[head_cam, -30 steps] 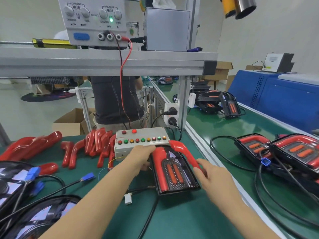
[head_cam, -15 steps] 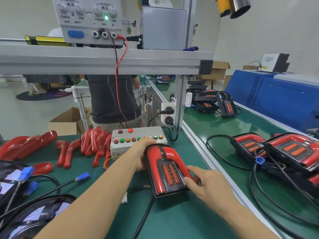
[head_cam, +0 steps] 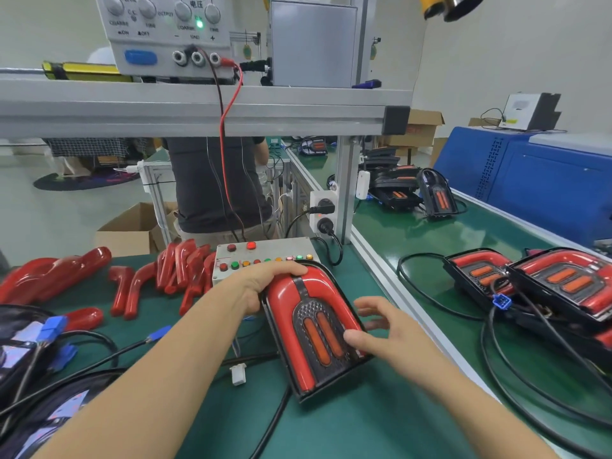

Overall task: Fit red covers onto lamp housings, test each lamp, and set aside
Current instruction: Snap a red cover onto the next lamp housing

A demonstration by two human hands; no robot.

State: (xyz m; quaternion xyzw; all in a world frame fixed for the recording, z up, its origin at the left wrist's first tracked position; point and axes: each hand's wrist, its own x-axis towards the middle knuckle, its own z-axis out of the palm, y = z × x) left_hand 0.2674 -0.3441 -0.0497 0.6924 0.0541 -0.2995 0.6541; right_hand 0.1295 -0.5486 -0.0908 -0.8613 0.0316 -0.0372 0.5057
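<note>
On green matting, left hand (head_cam: 261,286) grips glossy arched lamp (head_cam: 314,329); right hand (head_cam: 384,329) relaxed

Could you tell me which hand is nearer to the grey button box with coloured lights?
Left. The left hand grips the lamp's top right beside the grey button box; the right hand hovers at the lamp's lower right side.

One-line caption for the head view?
Left hand grips the red-covered lamp by the button box; right hand open beside it.
</note>
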